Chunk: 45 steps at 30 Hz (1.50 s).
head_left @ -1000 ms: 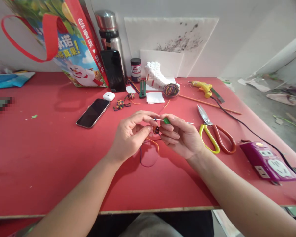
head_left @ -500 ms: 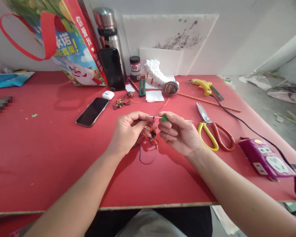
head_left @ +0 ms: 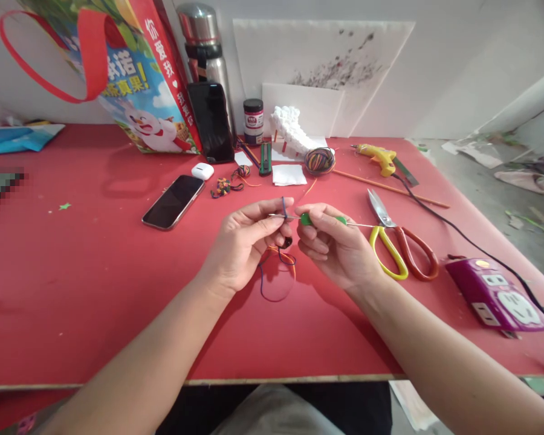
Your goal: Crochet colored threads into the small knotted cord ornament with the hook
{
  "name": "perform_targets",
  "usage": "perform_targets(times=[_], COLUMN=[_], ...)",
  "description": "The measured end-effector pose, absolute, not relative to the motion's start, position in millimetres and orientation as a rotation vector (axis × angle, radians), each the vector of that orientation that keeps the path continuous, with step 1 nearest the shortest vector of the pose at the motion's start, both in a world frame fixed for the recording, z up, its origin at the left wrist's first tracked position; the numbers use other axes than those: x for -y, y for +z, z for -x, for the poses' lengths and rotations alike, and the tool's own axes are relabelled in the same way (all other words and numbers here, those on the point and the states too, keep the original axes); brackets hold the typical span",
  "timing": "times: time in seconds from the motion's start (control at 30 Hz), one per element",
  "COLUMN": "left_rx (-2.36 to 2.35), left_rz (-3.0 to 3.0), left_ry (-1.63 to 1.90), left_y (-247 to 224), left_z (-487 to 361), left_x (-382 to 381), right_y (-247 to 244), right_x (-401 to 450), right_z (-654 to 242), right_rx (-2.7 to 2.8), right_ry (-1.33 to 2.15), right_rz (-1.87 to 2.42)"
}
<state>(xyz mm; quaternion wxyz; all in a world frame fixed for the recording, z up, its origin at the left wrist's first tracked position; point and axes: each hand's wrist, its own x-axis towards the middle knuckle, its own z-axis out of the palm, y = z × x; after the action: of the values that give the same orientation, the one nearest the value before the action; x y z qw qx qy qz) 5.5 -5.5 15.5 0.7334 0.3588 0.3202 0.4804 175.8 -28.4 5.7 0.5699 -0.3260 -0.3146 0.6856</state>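
A green-handled crochet hook (head_left: 304, 219) is gripped by my right hand (head_left: 340, 241), its thin metal shaft pointing left. My left hand (head_left: 247, 241) pinches dark blue yarn (head_left: 284, 206), which crosses the hook's shaft close to the fingertips. Beneath the left fingers hangs a small dark bundle (head_left: 286, 243), partly hidden. Loose orange and blue strands (head_left: 278, 300) curl below it over the red table (head_left: 131, 302). An orange strand runs up toward a multicoloured yarn ball (head_left: 320, 161).
Scissors (head_left: 390, 232) lie right of my right hand, near a purple power strip (head_left: 503, 296) and yellow glue gun (head_left: 378, 158). A phone (head_left: 173, 202), earphone case (head_left: 202, 171) and small yarn pieces (head_left: 224, 187) are at the left. Behind stand a bag (head_left: 156, 130) and flask (head_left: 204, 36).
The blue yarn now rises over the hook by my left fingertips. More of the green handle shows in my right hand. The whole view has shifted slightly.
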Motion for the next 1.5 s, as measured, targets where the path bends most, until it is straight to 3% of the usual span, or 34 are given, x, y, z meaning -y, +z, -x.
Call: perform_targets(times=[0.4, 0.87, 1.5], left_rx=[-0.739, -0.844, -0.711], left_rz=[-0.745, -0.636, -0.6], left_ry=[1.12, 1.305, 1.204], left_y=[14.2, 13.8, 24.8], left_z=[-8.0, -25.7, -12.4], left_x=[4.4, 22.1, 10.8], right_y=[11.0, -7.9, -13.3], right_x=[36.4, 58.4, 49.1], right_z=[-172.1, -150.3, -164.8], right_rx=[0.814, 1.28, 1.438], right_ry=[1.499, 0.741, 0.664], right_rz=[0.78, 1.029, 0.887])
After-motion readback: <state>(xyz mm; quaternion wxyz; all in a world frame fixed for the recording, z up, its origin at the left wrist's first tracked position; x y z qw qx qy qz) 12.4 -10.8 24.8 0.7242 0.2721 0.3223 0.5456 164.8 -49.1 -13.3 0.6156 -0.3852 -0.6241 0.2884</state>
